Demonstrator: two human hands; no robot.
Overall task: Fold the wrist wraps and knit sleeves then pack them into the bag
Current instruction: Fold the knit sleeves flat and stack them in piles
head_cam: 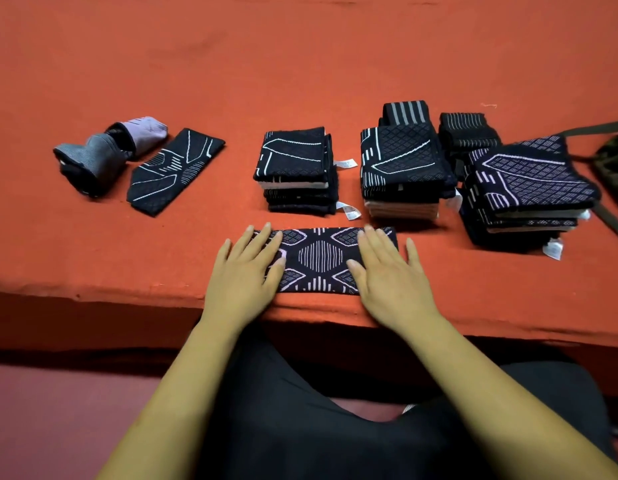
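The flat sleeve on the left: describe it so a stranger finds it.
On the red table, look left of the folded stacks. The sleeve lies flat and diagonal beside a crumpled grey bundle: black with white lines, single, not stacked.

Your left hand [243, 271] and right hand [390, 271] lie flat, palms down, fingers straight, slightly spread; forearms reach forward.

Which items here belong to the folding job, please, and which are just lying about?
Job: black patterned knit sleeve under left hand and right hand; folded black sleeve stacks; unfolded black sleeve; crumpled grey wraps; olive fabric bag.
Lying about: orange felt table cover.
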